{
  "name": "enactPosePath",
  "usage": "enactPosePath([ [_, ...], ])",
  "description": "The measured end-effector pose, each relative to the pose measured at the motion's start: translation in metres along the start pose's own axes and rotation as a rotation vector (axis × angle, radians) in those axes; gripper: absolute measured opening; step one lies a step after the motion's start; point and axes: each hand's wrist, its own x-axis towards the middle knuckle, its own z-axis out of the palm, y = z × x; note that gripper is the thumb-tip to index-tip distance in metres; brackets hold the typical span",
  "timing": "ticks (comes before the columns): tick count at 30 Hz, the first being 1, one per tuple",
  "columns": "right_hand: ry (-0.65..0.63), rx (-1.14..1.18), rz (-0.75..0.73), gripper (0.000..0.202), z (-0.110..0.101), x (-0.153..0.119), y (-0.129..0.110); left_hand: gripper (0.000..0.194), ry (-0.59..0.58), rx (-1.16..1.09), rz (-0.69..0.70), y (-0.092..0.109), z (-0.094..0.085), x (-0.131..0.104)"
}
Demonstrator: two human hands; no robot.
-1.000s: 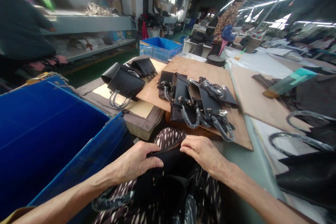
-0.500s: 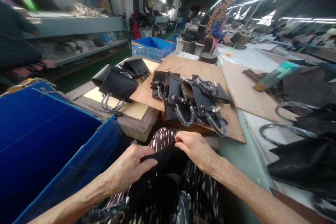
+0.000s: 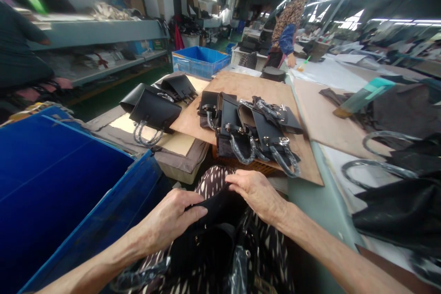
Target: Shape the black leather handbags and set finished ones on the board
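A black handbag [image 3: 203, 248] with plastic-wrapped handles lies on my lap, over patterned cloth. My left hand [image 3: 179, 211] pinches its upper edge between thumb and fingers. Further right along the same edge, my right hand [image 3: 255, 190] grips it with bent fingers. The bag's dark inside shows between and below the hands. Beyond them, several black bags [image 3: 229, 112] with wrapped handles and metal fittings rest on a brown board [image 3: 227, 83]. More black bags [image 3: 155, 110] lie to its left on grey and yellow sheets.
A large blue bin [image 3: 65, 170] stands at the left, and a smaller blue crate [image 3: 201, 62] is behind the board. On the right-hand table [image 3: 339, 220] are dark bags [image 3: 406, 202] and a teal-and-brown container [image 3: 365, 96]. A person [image 3: 287, 23] stands beyond the board.
My right hand has shifted slightly left and up along the bag's edge. My left hand has barely moved. The person beyond the board has moved slightly right, with a hand now visible near the table.
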Motion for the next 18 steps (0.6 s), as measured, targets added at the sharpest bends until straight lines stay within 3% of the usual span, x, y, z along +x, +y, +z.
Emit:
enactPosePath([
  [12,0.048,-0.081,0.015,0.010,0.002,0.001,-0.003,0.028,-0.032,-0.035,-0.063,0.007,-0.008,-0.002],
  [18,0.026,0.039,0.072,0.007,-0.003,0.005,-0.010,0.021,-0.094,0.171,-0.110,0.014,-0.022,-0.001],
])
